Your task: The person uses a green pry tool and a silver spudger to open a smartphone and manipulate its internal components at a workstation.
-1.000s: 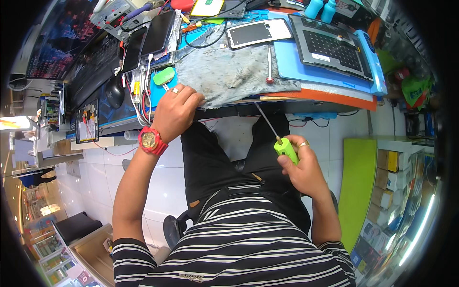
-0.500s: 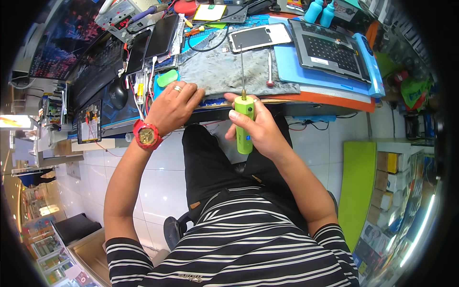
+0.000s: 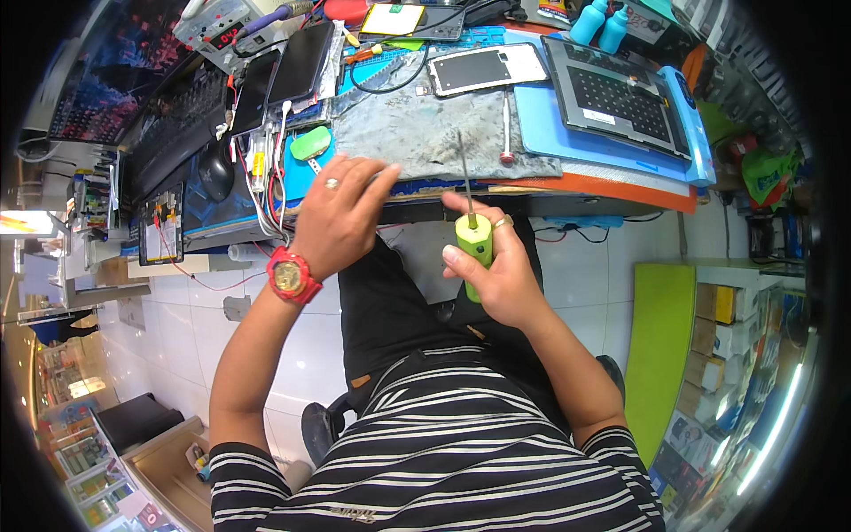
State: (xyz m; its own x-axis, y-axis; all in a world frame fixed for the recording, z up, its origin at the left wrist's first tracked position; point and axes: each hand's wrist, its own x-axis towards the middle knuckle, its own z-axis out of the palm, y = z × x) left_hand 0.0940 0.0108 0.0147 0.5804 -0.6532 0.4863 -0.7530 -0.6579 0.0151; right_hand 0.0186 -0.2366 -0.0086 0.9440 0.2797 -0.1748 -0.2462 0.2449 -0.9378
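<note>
My right hand (image 3: 507,282) is wrapped round a green electric screwdriver (image 3: 473,238), its long thin shaft pointing away from me toward the bench. It is held just in front of the bench edge, above my lap. My left hand (image 3: 341,217), wearing a ring and a red watch, hovers by the edge with fingers stretched out and nothing visible in them. Past both hands lies a stained grey work mat (image 3: 399,129). On it rest a white-framed phone part (image 3: 483,69) and a slim screwdriver (image 3: 507,124) with a red end.
Left of the mat are a green oval piece (image 3: 310,143), cables, dark phones (image 3: 301,64), a mouse (image 3: 215,170) and a keyboard (image 3: 182,120). A laptop part (image 3: 616,97) lies on a blue sheet at right. Blue bottles (image 3: 613,32) stand behind it.
My right hand has drawn the electric screwdriver closer to me and slightly right, with its tip lower. My left hand has shifted right and back off the bench edge, its fingers straightening.
</note>
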